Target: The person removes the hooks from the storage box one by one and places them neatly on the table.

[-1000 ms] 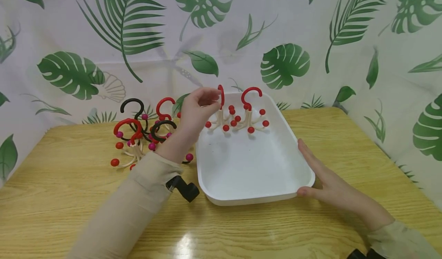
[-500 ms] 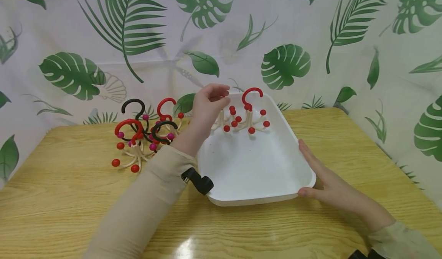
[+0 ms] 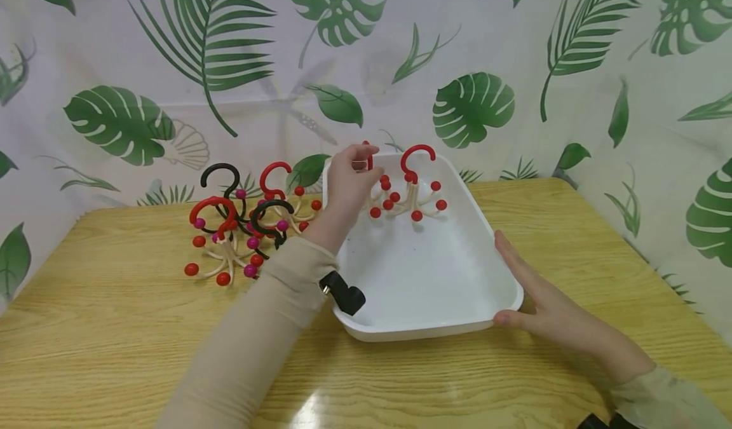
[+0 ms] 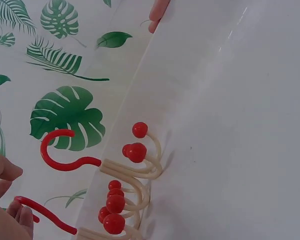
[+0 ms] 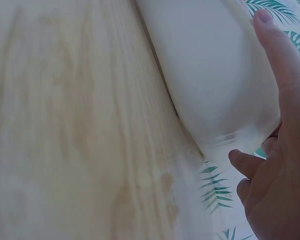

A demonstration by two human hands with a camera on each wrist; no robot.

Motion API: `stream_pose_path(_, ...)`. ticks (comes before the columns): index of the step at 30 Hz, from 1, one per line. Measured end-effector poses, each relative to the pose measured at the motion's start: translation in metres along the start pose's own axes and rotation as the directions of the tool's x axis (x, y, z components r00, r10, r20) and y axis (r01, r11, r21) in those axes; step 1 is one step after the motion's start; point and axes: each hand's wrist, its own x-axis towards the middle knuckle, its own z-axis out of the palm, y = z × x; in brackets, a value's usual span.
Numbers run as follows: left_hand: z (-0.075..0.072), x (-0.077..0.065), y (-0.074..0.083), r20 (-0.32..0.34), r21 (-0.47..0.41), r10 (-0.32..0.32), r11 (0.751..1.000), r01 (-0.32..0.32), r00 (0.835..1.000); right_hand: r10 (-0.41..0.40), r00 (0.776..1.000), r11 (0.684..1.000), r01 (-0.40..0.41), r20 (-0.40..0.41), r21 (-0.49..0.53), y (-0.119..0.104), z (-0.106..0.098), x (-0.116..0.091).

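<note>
My left hand (image 3: 353,178) is at the far left of a white tray (image 3: 423,276). Its fingers curl round the red hook of a hanger (image 4: 47,212) with cream arms and red ball tips. In the head view the hand partly hides this hanger. Beside it in the tray stands a second hanger (image 3: 413,190) of the same kind, its red hook upright. My right hand (image 3: 543,302) holds the tray's near right corner, thumb at the front wall and fingers along the right side. In the right wrist view, one long finger (image 5: 277,47) lies extended along the tray wall.
Left of the tray, several similar hangers stand bunched together. A red-hooked hanger (image 3: 225,254) is nearest, with a black hanger (image 3: 220,175) behind it. All rest on a wooden table (image 3: 103,327). A leaf-patterned cloth (image 3: 389,60) hangs at the table's back.
My left hand has shifted a little to the right, over the hook, uncovering more of the hanger group. The hangers in the tray and my right hand stay in place.
</note>
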Motion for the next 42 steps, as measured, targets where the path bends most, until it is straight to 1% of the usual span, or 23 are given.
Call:
stream_pose_path(3,0.002,0.001,-0.007,-0.006,0.030,-0.025,0.999,0.025,1.000,0.001,1.000,1.000,-0.001,0.003,-0.002,0.000,0.000,0.000)
stream_pose_path(8,0.005,0.002,-0.016,0.033,0.020,-0.041,0.999,0.041,0.999,-0.005,1.000,1.000,0.005,0.005,0.008,0.000,0.001,0.000)
stream_pose_path(12,0.006,0.002,-0.017,0.059,0.020,-0.043,0.999,0.042,0.997,-0.009,1.000,1.000,0.009,0.007,0.019,0.000,0.001,0.000)
stream_pose_path(15,0.006,0.002,-0.016,0.066,0.011,-0.036,0.999,0.035,0.997,-0.007,1.000,1.000,0.007,0.003,0.011,0.000,0.001,0.000)
stream_pose_path(19,0.005,0.002,-0.015,0.060,-0.010,-0.037,0.999,0.038,0.998,-0.014,1.000,1.000,0.014,0.002,-0.002,0.000,0.000,0.001)
stream_pose_path(24,0.002,0.002,-0.015,0.035,-0.028,-0.031,0.999,0.032,0.999,-0.027,1.000,1.000,0.026,0.014,0.011,0.000,-0.001,0.000)
stream_pose_path(27,0.001,0.001,-0.013,0.025,-0.048,-0.020,0.999,0.021,0.999,-0.009,1.000,1.000,0.009,0.008,0.008,0.001,-0.001,0.001)
stream_pose_path(30,0.001,-0.001,-0.011,0.029,-0.065,-0.016,0.998,0.018,0.999,0.008,1.000,1.000,-0.008,0.005,0.007,0.001,0.000,0.000)
stream_pose_path(33,0.001,-0.003,-0.007,0.035,-0.081,-0.011,0.997,0.013,0.999,0.005,1.000,1.000,-0.005,0.010,0.013,0.000,0.000,0.001)
stream_pose_path(38,0.000,-0.008,0.002,0.043,-0.126,0.018,0.992,-0.012,0.999,-0.007,1.000,1.000,0.006,0.018,0.017,-0.001,-0.001,0.001)
stream_pose_path(42,-0.001,-0.013,0.012,0.067,-0.174,0.055,0.984,-0.043,0.996,-0.003,1.000,1.000,0.003,0.015,0.016,-0.001,-0.001,0.000)
